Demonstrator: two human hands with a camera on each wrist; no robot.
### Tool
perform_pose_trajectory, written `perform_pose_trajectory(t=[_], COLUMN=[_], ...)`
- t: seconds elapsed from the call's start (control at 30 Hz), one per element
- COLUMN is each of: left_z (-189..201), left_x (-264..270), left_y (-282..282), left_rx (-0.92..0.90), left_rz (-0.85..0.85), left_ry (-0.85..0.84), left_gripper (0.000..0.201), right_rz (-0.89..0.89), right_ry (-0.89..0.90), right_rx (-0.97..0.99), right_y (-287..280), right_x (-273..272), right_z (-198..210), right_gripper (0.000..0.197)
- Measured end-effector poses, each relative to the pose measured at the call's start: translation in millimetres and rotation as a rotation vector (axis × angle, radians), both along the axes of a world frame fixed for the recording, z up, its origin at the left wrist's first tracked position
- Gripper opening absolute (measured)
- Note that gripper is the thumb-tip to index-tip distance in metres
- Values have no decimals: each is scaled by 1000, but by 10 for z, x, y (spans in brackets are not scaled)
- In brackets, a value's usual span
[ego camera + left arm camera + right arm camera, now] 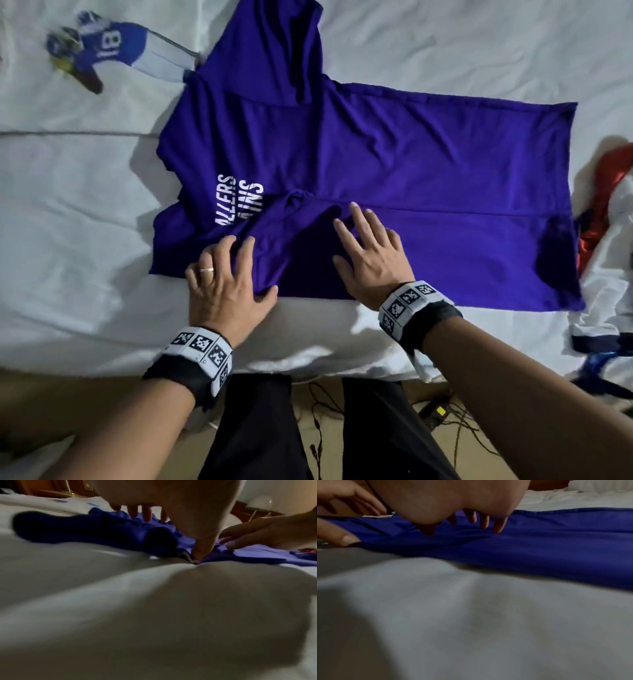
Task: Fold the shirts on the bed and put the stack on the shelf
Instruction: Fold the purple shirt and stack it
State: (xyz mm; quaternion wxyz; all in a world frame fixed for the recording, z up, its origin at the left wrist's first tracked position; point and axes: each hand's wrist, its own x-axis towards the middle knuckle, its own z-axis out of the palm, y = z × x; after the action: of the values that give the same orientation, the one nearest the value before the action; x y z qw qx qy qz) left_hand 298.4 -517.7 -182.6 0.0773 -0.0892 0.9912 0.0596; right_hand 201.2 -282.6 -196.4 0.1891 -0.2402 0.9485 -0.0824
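Nearest the viewer, both forearms are reaching over the near edge of the white-sheeted bed [85,301]. The left hand [226,284] is lying palm-down with spread fingers on the folded near flap of the purple short-sleeved cotton shirt [394,164], its thumb pressing the near hem into the sheet. Just right of it, the right hand [371,260] is resting flat, fingers straight and fanned, fingertips at the fold line. Neither hand is gripping cloth; both are released and pressing.

The shirt is lying spread across the middle of the bed, collar end left, hem right, one long side turned inward. The risk here is in the bunched wrinkle just beyond the fingertips: smoothing outward unevenly could drag the flap askew, leaving a crooked fold. The soft mattress is dimpling under the thumb, which may shift the hem, though the wrist view is blurry.

Farther right, a crumpled red-and-white garment [609,212] is waiting; far left, a small blue numbered jersey [113,44] is lying apart.
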Motion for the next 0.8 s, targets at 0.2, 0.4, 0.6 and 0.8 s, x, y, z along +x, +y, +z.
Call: perform_pose_trajectory(t=[0.2,0.4,0.6,0.8], left_z=[33,346,195,-142], left_x=[-246,-1015,-957,-212], left_y=[-650,-976,-1150,-1270], left_rx=[112,174,422,378], left_rz=[-268,-105,235,340], left_ry=[-51,390,266,-67], left_gripper=[15,39,49,58], right_rz=[-153,-184,-235,-275], right_ry=[-97,-64,-25,53], right_rx=[173,212,255,-26], right_y=[-419,-487,-760,-1225], right_x=[100,109,-119,-785], right_z=[-198,-188,3,121], right_gripper=[72,73,53,32])
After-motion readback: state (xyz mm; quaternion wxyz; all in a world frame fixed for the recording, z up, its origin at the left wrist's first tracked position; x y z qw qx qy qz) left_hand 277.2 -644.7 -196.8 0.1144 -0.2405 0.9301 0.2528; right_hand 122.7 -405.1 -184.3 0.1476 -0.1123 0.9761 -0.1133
